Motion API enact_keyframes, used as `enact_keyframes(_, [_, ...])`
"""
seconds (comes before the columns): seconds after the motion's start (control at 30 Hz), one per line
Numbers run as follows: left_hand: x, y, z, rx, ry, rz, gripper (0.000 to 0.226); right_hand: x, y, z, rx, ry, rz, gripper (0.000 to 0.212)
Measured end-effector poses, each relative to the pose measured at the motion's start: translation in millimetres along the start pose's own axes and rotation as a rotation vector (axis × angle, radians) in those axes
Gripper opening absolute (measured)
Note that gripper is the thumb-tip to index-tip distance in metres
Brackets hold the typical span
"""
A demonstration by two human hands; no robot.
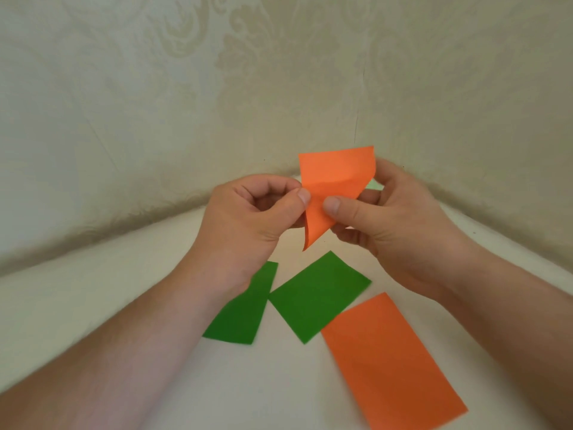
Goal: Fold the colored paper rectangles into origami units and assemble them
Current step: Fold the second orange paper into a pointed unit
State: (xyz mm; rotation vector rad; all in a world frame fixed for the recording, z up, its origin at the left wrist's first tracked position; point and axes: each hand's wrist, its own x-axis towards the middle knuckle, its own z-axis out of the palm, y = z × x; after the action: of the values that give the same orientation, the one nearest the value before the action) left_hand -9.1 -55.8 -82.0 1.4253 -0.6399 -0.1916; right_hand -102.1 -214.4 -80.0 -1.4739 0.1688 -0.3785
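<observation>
Both hands pinch the orange paper [333, 184] above the worktop [93, 305]: left hand [257, 212] at its 9 o'clock edge, right hand [393, 225] at 3, long axis running 12 to 6, each equally near

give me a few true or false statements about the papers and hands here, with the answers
1. Both hands pinch the same orange paper above the table. True: the left hand and right hand each have a grip on it.
2. Three green papers lie flat on the table. False: only two show fully, the left green rectangle and the middle green rectangle; a pale green sliver shows behind the held sheet.
3. A flat orange rectangle lies on the table to the right of the green ones. True.
4. The held paper is already folded into a finished unit. False: it is only bent and curled.
5. The left forearm covers part of a green rectangle. True.
</observation>
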Motion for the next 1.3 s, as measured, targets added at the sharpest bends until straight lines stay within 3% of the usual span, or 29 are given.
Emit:
enact_keyframes(0.1, [0.2, -0.1, 1.2, -0.06, -0.012, -0.031, 0.012, -1.8, 2.3, 4.3, -0.009, -0.064, 0.087, 0.022])
enact_keyframes(0.2, [0.6, 0.8, 2.7, -0.144, -0.011, -0.095, 0.017, -3.1, 0.7, 6.0, 0.027, -0.065, 0.118, 0.007])
enact_keyframes(0.27, [1.4, 1.1, 2.4, -0.185, -0.013, -0.14, 0.028, -2.3, -0.9, 5.5, 0.028, -0.052, 0.115, 0.016])
enact_keyframes(0.37, [1.2, 2.6, 2.9, -0.229, -0.014, -0.184, 0.028, -0.9, -0.3, 4.8, 0.013, -0.045, 0.114, 0.024])
enact_keyframes(0.5, [1.1, 1.3, 2.6, -0.17, 0.009, -0.167, 0.019, -1.1, -0.8, 5.6, 0.022, -0.046, 0.147, 0.023])
enact_keyframes(0.6, [1.1, -1.9, 0.6, 0.018, 0.045, -0.065, 0.011, -0.9, -0.9, 6.0, 0.029, -0.029, 0.163, 0.018])
enact_keyframes(0.73, [-0.1, -1.8, 0.8, 0.185, 0.078, 0.026, 0.017, 0.7, 0.5, 5.4, 0.076, -0.005, 0.18, 0.027])
enact_keyframes(0.87, [0.0, -1.1, 1.2, 0.177, 0.114, 0.025, 0.011, 0.9, 0.7, 4.7, 0.066, -0.005, 0.178, 0.013])
enact_keyframes(1.1, [1.1, -1.8, -0.5, 0.17, 0.116, 0.034, 0.021, 1.3, -1.3, 2.9, -0.033, 0.021, 0.12, 0.023])
enact_keyframes(1.3, [1.8, -2.7, -2.1, 0.197, 0.099, 0.023, 0.021, 3.6, -3.3, -3.2, -0.181, 0.054, 0.001, 0.017])
